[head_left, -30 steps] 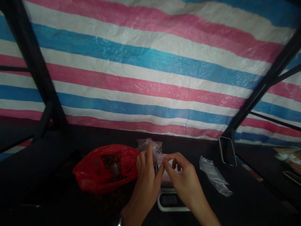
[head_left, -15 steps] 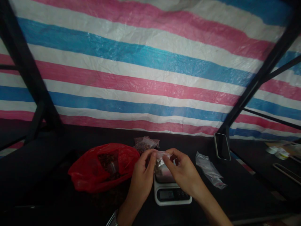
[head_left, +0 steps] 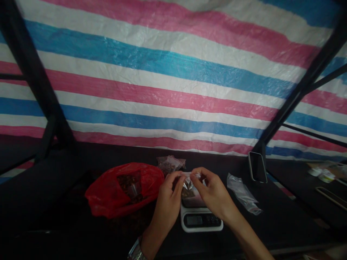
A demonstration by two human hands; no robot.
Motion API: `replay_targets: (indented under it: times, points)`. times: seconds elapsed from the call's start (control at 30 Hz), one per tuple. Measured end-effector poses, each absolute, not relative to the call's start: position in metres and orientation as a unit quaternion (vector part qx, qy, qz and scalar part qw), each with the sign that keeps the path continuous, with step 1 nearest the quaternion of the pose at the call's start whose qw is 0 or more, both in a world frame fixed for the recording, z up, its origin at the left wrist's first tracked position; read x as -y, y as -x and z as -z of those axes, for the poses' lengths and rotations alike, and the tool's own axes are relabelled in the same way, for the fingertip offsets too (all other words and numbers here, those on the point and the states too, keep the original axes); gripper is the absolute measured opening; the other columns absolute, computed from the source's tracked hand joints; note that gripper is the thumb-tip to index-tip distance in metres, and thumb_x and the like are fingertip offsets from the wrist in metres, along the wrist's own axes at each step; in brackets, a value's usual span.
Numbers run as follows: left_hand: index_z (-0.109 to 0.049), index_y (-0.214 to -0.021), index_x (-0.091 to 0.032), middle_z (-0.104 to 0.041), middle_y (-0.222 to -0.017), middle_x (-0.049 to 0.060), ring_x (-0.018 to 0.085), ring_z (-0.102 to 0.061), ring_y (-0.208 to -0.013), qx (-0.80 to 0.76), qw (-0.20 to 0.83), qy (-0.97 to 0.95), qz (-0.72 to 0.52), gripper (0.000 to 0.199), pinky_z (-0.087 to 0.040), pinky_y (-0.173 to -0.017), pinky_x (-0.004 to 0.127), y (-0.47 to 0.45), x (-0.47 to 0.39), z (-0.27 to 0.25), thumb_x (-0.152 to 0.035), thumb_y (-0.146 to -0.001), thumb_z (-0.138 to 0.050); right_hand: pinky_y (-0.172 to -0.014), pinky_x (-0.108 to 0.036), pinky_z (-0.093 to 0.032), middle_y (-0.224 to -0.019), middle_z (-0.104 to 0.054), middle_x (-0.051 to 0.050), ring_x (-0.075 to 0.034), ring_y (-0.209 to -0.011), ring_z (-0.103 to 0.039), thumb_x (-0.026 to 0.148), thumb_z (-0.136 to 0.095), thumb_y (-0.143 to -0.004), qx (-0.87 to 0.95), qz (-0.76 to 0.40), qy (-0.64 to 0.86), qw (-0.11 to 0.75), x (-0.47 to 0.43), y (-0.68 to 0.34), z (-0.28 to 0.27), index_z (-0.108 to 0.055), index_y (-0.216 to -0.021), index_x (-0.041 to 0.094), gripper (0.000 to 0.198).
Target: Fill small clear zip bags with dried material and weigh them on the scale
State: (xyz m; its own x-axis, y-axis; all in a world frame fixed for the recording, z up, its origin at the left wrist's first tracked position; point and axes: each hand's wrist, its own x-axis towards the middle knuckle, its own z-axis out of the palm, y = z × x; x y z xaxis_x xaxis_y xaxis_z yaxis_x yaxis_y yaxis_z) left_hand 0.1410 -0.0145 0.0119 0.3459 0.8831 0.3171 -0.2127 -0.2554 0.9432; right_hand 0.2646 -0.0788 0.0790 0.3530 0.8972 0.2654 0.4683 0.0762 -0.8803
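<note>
A clear zip-lock bag (head_left: 188, 185) with small brown pieces at its bottom hangs between my hands, over a white digital scale (head_left: 202, 228). My left hand (head_left: 170, 189) pinches the left end of the bag's top edge. At the right end, my right hand (head_left: 210, 187) grips the same edge between thumb and fingers. Left of my hands lies an open red plastic bag (head_left: 104, 198) holding brown pieces and a clear plastic cup (head_left: 133, 190). Just behind my left hand rest filled clear bags (head_left: 170, 164).
Flat clear bags (head_left: 242, 193) lie on the black table (head_left: 287, 220) right of the scale. A phone (head_left: 257, 167) leans against a black post farther back. Striped plastic sheeting (head_left: 162, 90) closes off the back. Small white containers (head_left: 321, 174) stand at the far right.
My right hand's fingers have shifted along the bag's top edge, which now looks drawn straighter between both hands. The whole view has shifted slightly.
</note>
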Motion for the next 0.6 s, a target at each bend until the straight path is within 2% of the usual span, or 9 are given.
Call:
replay_targets:
  times: [0.13,0.27,0.4,0.6]
  points:
    - [-0.075,-0.104,-0.022,-0.077,-0.108,0.007,0.025,-0.072,-0.105,-0.275,0.532,-0.615,-0.514,0.025,-0.053,-0.096,0.039,-0.142,0.016,-0.012,-0.041,-0.099,-0.059,-0.062,-0.028,-0.045,-0.072,-0.065,0.000,-0.017,-0.066,-0.055,0.053,-0.068,-0.085,0.523,-0.233,0.646,0.504,0.079,-0.263,-0.079,-0.071,-0.085,0.021,0.032]
    - [-0.075,-0.104,-0.022,-0.077,-0.107,0.007,0.025,-0.072,-0.104,-0.281,0.523,-0.613,-0.521,0.024,-0.053,-0.097,0.039,-0.142,0.016,-0.012,-0.040,-0.098,-0.061,-0.063,-0.029,-0.046,-0.074,-0.067,-0.001,-0.018,-0.069,-0.057,0.047,-0.067,-0.086,0.540,-0.199,0.648,0.498,0.078,-0.262,-0.082,-0.072,-0.082,0.021,0.026]
    - [-0.076,-0.103,-0.022,-0.078,-0.104,0.007,0.024,-0.072,-0.101,-0.285,0.515,-0.614,-0.525,0.024,-0.053,-0.092,0.036,-0.140,0.015,-0.016,-0.041,-0.098,-0.062,-0.064,-0.029,-0.047,-0.076,-0.070,-0.002,-0.019,-0.070,-0.058,0.043,-0.068,-0.087,0.548,-0.178,0.647,0.500,0.076,-0.260,-0.082,-0.075,-0.084,0.021,0.023]
    - [-0.081,-0.088,-0.023,-0.079,-0.090,0.004,0.023,-0.071,-0.088,-0.285,0.503,-0.624,-0.526,0.021,-0.053,-0.081,0.033,-0.132,0.015,-0.023,-0.041,-0.093,-0.071,-0.069,-0.029,-0.048,-0.081,-0.073,-0.002,-0.018,-0.073,-0.061,0.041,-0.070,-0.088,0.571,-0.180,0.630,0.495,0.078,-0.264,-0.083,-0.077,-0.085,0.022,0.021]
